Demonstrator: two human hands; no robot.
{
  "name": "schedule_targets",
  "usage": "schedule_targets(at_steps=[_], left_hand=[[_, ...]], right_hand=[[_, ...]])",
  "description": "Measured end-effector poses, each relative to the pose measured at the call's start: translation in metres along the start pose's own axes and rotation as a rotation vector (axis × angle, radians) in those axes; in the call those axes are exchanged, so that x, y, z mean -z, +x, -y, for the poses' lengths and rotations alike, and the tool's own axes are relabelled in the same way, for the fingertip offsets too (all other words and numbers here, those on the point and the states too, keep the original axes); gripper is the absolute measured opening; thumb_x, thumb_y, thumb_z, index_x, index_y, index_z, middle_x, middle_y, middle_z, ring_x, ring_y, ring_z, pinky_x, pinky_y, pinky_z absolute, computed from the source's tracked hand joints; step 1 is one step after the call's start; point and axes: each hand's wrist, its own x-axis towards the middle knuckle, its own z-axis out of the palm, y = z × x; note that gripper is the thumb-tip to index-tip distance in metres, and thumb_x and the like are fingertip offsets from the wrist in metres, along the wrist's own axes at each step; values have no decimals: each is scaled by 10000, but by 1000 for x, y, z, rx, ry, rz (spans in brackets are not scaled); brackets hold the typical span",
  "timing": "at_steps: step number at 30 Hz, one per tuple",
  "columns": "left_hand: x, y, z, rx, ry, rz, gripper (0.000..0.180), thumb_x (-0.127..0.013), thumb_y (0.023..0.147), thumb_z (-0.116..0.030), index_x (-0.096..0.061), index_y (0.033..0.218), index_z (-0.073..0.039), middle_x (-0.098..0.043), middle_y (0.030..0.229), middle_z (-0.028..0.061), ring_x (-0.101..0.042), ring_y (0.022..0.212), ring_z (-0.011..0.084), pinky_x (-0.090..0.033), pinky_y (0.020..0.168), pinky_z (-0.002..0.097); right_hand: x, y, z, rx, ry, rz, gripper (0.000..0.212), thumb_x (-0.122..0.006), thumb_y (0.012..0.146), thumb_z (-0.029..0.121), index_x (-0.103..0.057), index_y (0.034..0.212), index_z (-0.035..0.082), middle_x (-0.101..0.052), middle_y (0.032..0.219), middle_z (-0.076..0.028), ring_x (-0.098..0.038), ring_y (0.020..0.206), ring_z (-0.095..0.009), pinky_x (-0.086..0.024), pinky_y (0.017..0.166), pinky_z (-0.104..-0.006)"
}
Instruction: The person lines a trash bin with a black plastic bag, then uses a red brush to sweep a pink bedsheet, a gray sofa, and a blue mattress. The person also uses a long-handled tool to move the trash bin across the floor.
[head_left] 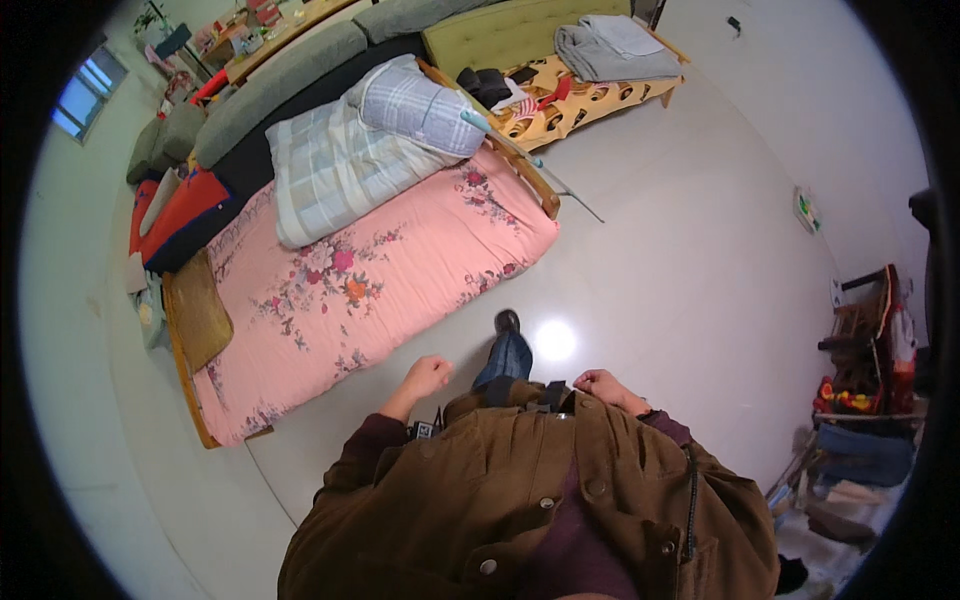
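Observation:
My left hand [429,375] hangs in front of my body with its fingers curled in. Nothing shows in it, and it is nearest to the near edge of a bed [430,250] with a pink flowered sheet. Close to the front of my brown jacket [420,510], my right hand [606,388] is also loosely closed, with nothing visible in it. On the bed lie a folded plaid quilt [325,175] and a blue-grey checked pillow [415,108]. A brown mat [198,308] lies at the bed's left end. One dark shoe [507,321] shows on the floor ahead of me.
A grey sofa [290,85] stands behind the bed. Beyond the bed's right end is a green-backed seat [520,45] with a folded grey blanket [610,55]. A thin light-blue pole [570,190] leans over the bed's end rail. A cluttered rack [860,370] stands at the right wall.

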Motion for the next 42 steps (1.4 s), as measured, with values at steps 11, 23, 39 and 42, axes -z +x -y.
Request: schedule_targets(at_steps=[11, 23, 39, 42], left_hand=[[61, 184, -120, 7, -222, 10, 210, -503, 859, -230, -556, 871, -27, -546, 653, 16, -475, 532, 77, -401, 492, 208], [154, 343, -289, -357, -235, -633, 422, -615, 780, -225, -463, 1117, -21, -504, 1056, 146, -501, 945, 229, -418, 787, 318], [121, 423, -336, 9, -260, -1033, 192, -488, 836, -97, -594, 780, 53, -578, 721, 56, -526, 713, 120, -427, 678, 258], [107, 432, -333, 197, -243, -1195, 209, -473, 842, -95, -582, 736, 50, -580, 701, 74, -526, 694, 137, -427, 672, 273]], right_hand=[[143, 112, 137, -50, -187, -164, 188, -446, 714, 33, -612, 802, 16, -549, 623, -52, -493, 546, -118, -417, 500, -267], [280, 252, 253, -109, -243, -136, 226, -422, 711, 103, -617, 790, 20, -574, 597, -78, -496, 480, -156, -401, 420, -293], [485, 692, 427, 325, -741, -314, 220, -489, 725, 219, -627, 818, 75, -610, 844, -167, -576, 828, -327, -450, 756, -396], [501, 796, 424, 248, -745, -421, 230, -480, 735, 229, -619, 839, 78, -609, 855, -175, -580, 830, -325, -453, 757, -398]])
